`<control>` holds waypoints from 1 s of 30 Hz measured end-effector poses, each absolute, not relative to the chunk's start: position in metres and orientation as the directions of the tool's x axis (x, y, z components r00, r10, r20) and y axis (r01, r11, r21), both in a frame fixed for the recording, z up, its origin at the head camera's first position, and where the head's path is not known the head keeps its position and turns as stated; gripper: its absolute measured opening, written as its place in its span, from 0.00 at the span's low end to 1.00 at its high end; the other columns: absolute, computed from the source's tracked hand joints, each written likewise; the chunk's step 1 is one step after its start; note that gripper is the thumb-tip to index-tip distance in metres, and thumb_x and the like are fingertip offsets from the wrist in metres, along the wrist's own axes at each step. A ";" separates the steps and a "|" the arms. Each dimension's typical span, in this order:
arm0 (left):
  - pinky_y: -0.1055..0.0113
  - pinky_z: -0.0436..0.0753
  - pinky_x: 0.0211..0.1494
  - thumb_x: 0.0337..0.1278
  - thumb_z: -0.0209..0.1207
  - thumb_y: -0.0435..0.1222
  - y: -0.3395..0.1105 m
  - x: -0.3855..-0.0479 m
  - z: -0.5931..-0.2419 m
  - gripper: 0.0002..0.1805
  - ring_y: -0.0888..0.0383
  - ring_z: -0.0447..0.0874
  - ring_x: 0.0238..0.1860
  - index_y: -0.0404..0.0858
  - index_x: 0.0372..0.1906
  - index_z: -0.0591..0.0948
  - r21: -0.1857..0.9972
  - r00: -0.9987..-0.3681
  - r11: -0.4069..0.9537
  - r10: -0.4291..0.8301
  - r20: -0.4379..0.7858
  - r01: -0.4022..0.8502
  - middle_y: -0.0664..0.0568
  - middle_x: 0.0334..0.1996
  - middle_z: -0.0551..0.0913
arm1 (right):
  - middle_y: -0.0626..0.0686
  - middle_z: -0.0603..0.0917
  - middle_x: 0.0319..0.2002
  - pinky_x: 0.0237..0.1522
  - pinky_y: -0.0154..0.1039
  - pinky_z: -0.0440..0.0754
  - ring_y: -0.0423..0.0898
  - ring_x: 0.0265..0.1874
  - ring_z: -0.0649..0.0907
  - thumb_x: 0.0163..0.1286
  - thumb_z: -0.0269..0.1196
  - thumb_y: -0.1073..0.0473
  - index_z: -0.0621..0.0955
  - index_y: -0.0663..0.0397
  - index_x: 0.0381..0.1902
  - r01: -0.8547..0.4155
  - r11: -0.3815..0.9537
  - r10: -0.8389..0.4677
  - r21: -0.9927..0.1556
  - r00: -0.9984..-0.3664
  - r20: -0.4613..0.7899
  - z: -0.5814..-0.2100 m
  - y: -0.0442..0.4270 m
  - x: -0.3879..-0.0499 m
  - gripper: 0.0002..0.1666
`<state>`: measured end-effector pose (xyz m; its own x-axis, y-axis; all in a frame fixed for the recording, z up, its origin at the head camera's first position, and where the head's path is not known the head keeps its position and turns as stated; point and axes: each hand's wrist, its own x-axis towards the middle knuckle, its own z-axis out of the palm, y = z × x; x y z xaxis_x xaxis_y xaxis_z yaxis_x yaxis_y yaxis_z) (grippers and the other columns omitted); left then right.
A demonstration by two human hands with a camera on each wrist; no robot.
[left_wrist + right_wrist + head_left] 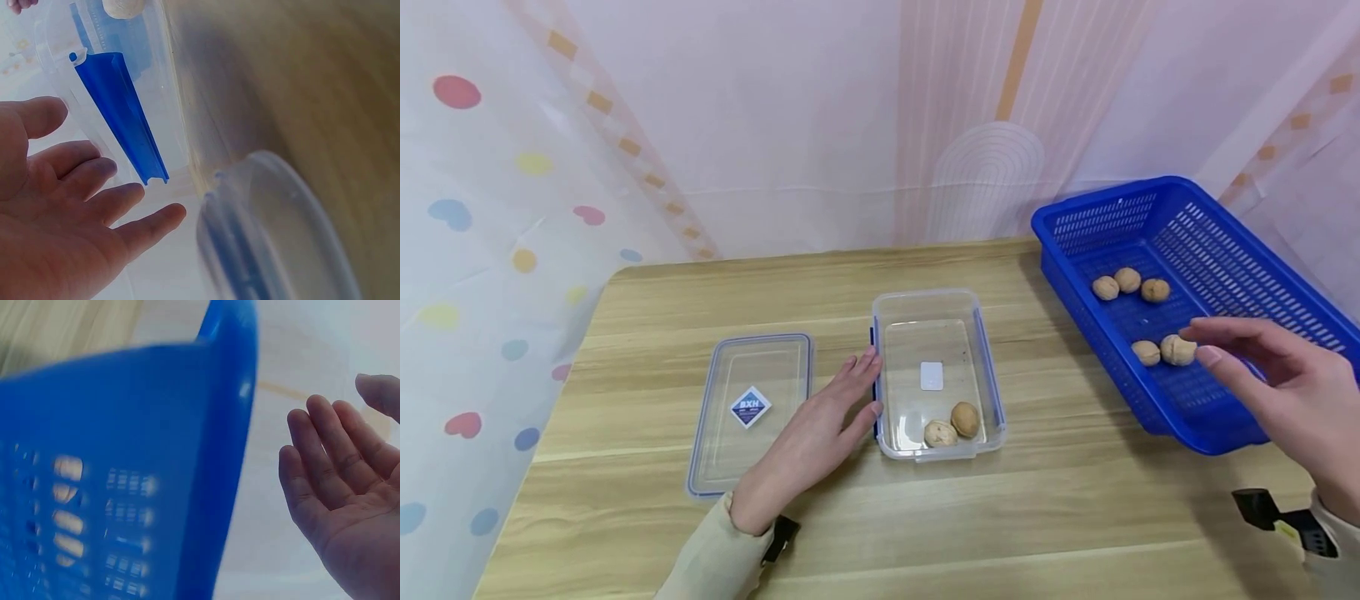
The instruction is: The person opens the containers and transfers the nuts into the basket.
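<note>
A clear plastic food box (902,392) stands mid-table in the head view, with two walnuts (965,419) in its near right part. My left hand (820,433) rests against the box's left side, fingers loosely extended beside the blue side clip (122,115). My right hand (1288,387) hovers over the near side of a blue plastic basket (1225,429), thumb and fingers apart with nothing between them. Several walnuts (1177,350) lie in the basket, one just beyond the right fingertips. In the right wrist view that hand (350,481) is above the basket rim, palm visible.
A clear lid (707,454) with a blue seal and a diamond-shaped label lies flat left of the box, under the left forearm's side. The wooden table (1037,533) backs onto a patterned curtain (790,125). The basket's raised walls stand at the right.
</note>
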<state>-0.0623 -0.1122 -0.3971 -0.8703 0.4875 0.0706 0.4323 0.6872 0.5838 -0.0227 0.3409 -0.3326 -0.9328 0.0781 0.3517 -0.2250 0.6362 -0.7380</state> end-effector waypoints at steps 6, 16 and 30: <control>0.42 0.59 0.79 0.79 0.54 0.43 -0.112 -0.062 -0.397 0.32 0.41 0.56 0.79 0.35 0.79 0.63 0.586 -0.869 0.683 0.489 0.078 0.436 0.48 0.80 0.57 | 0.35 0.85 0.50 0.52 0.16 0.74 0.30 0.51 0.82 0.71 0.63 0.76 0.83 0.65 0.57 -0.280 0.611 0.033 -0.741 -0.925 0.377 -0.328 0.326 -0.017 0.17; 0.42 0.60 0.79 0.78 0.55 0.42 -0.110 -0.062 -0.396 0.32 0.41 0.57 0.79 0.34 0.78 0.65 0.592 -0.872 0.680 0.482 0.083 0.433 0.47 0.80 0.59 | 0.48 0.88 0.51 0.56 0.23 0.79 0.37 0.52 0.85 0.62 0.63 0.86 0.83 0.70 0.55 -0.480 0.517 -0.172 -0.708 -0.869 0.464 -0.324 0.299 -0.016 0.24; 0.42 0.60 0.79 0.79 0.55 0.44 -0.112 -0.060 -0.396 0.32 0.42 0.56 0.80 0.36 0.78 0.64 0.593 -0.879 0.693 0.475 0.053 0.410 0.50 0.81 0.57 | 0.48 0.89 0.50 0.57 0.25 0.78 0.37 0.52 0.85 0.62 0.68 0.80 0.86 0.54 0.55 -0.499 0.478 -0.303 -0.723 -0.866 0.398 -0.334 0.259 -0.020 0.26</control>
